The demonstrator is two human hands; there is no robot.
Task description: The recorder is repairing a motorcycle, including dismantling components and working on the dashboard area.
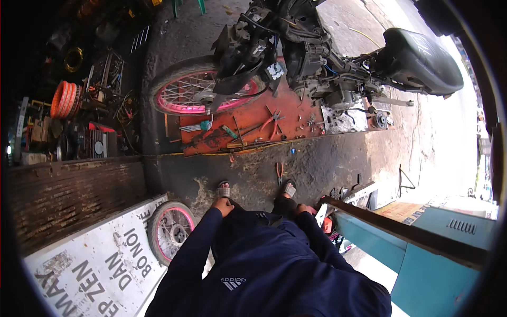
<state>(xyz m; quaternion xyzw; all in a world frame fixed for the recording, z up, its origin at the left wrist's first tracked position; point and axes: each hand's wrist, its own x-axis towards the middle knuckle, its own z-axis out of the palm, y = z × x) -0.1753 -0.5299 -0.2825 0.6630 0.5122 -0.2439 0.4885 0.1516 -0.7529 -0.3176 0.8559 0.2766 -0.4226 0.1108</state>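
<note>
My left hand [223, 207] rests at my left thigh with its fingers curled, and my right hand [303, 210] is at my right thigh, also curled; what, if anything, is inside them is hidden. Orange-handled pliers [280, 170] lie on the floor between my sandalled feet. Ahead, a partly dismantled black motorbike [317, 63] with a pink-rimmed front wheel [179, 98] stands over an orange-red board [208, 140]. On the board lie red pliers [273, 124], hex keys [196, 126], a green-handled tool [229, 131] and several small parts.
A loose pink-rimmed wheel [171, 232] leans by a white sign board [79, 259] at lower left. A cluttered rack of tools and orange rims [66, 100] is at left. A teal cabinet [443, 274] and dark bar [401, 232] are at right. Concrete floor [248, 177] runs before the bike.
</note>
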